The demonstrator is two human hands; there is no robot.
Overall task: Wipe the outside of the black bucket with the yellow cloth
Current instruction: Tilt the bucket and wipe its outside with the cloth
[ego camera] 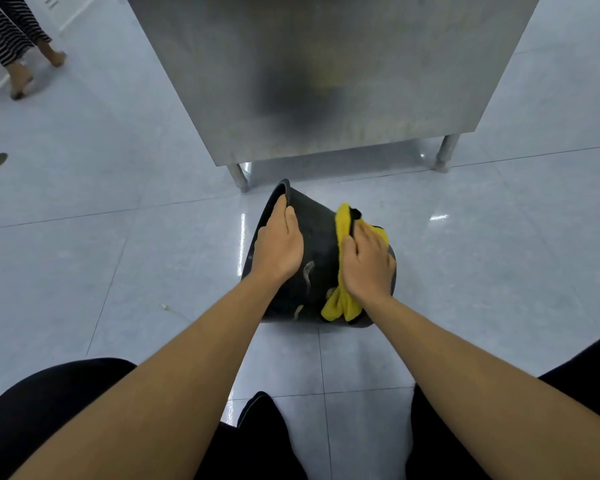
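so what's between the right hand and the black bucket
In the head view, the yellow cloth lies between them: the right hand presses it flat against the outside wall of the black bucket, which lies tipped on the floor.

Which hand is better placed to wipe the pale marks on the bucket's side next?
Probably the right hand: it already presses the yellow cloth on the black bucket, beside the pale marks. The left hand steadies the rim.

We have both forearms bare from the elbow down, with no sleeves, watch, rings or gloves showing on our left hand or our right hand. Our legs are covered in plain black trousers, smooth and unpatterned, filling the lower corners of the view on both sides, with a dark fold of cloth between them.
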